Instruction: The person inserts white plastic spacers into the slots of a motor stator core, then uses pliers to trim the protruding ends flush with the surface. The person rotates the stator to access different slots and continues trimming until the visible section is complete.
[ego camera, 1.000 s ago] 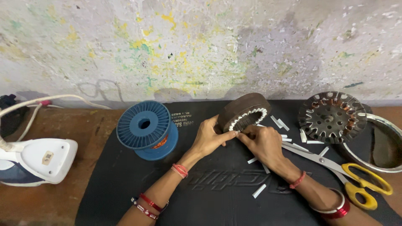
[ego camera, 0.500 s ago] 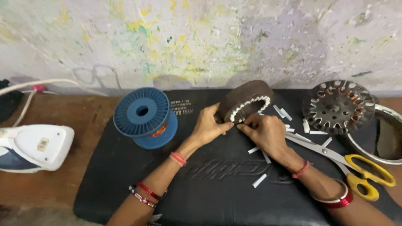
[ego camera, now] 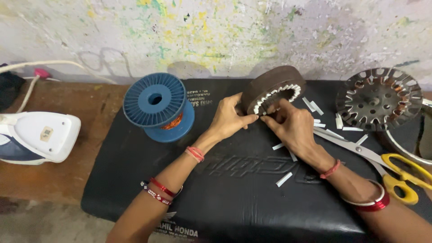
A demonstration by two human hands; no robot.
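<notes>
small pale label | on white iron; far left

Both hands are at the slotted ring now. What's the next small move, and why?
Probably push the white strip pinched by the right hand down into the ring. The left hand steadies the tilted ring at its lower edge, white strips already line many slots, and the right fingertips sit at the inner rim.

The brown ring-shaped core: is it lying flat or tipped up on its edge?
Tipped: the brown core stands on edge, steadied by left hand and right hand.
</notes>
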